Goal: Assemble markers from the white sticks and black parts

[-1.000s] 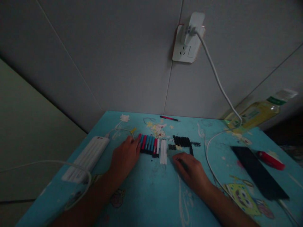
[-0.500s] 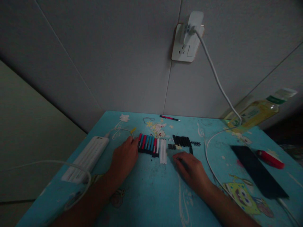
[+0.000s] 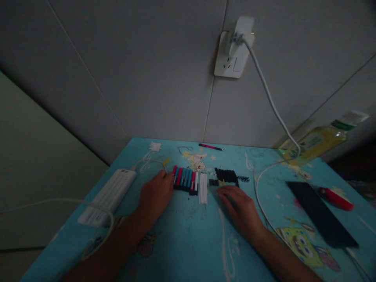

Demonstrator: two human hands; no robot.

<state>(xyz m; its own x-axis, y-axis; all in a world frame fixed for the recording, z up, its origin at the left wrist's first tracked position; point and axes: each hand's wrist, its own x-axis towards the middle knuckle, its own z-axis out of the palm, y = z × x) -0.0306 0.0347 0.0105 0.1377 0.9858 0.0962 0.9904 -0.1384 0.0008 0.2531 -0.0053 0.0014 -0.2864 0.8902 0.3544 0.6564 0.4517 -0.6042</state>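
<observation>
My left hand (image 3: 155,192) rests on the table with its fingers curled together, at the left end of a row of red, blue and white pen barrels (image 3: 185,179). What its fingertips hold, if anything, is hidden. Thin white pen refills (image 3: 203,188) lie side by side to the right of the barrels. My right hand (image 3: 239,203) lies farther right, fingers bent and thumb tip near the forefinger; I cannot make out anything between them. Just beyond it are several black pen parts (image 3: 225,175), small dark pieces (image 3: 214,182) and a cluster of tiny dark springs or similar bits (image 3: 243,179).
A red and black pen (image 3: 210,147) lies near the wall. On the left is a white power strip (image 3: 108,197) with cables. To the right are a white cord (image 3: 258,188), a dark phone-like slab (image 3: 321,213), a red object (image 3: 336,199) and a bottle of yellow liquid (image 3: 317,141).
My right hand has shifted slightly up and to the right, covering more of the black part beyond it. The left hand stays by the barrels, and the rows look unchanged.
</observation>
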